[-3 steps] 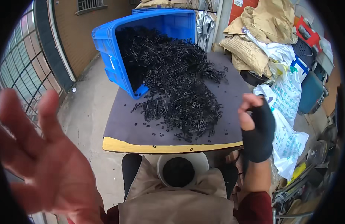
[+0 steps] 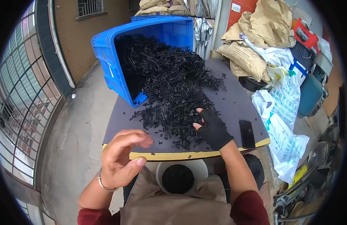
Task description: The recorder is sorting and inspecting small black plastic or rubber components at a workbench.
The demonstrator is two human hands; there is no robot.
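A heap of small black plastic parts (image 2: 169,101) with thin stems spills from a blue crate (image 2: 106,65), tipped on its side, onto the grey-topped table (image 2: 237,101). My right hand (image 2: 215,129), in a black fingerless glove, is at the near right edge of the heap, thumb and forefinger apart over the parts; its other fingers are hidden. My left hand (image 2: 123,157), bare with a bracelet at the wrist, is held up by the table's front left edge. Its fingers are curved and apart from the thumb, with nothing in them.
A black phone (image 2: 247,134) lies at the table's right edge. Between my knees, a white bucket (image 2: 201,169) has black contents. Brown paper sacks (image 2: 248,60) and white plastic bags (image 2: 280,112) are piled to the right; a barred window (image 2: 25,86) is at the left.
My left hand has moved away from the camera, down toward the table's front edge. My right hand has come left from beyond the table's right edge to the heap. The phone now shows.
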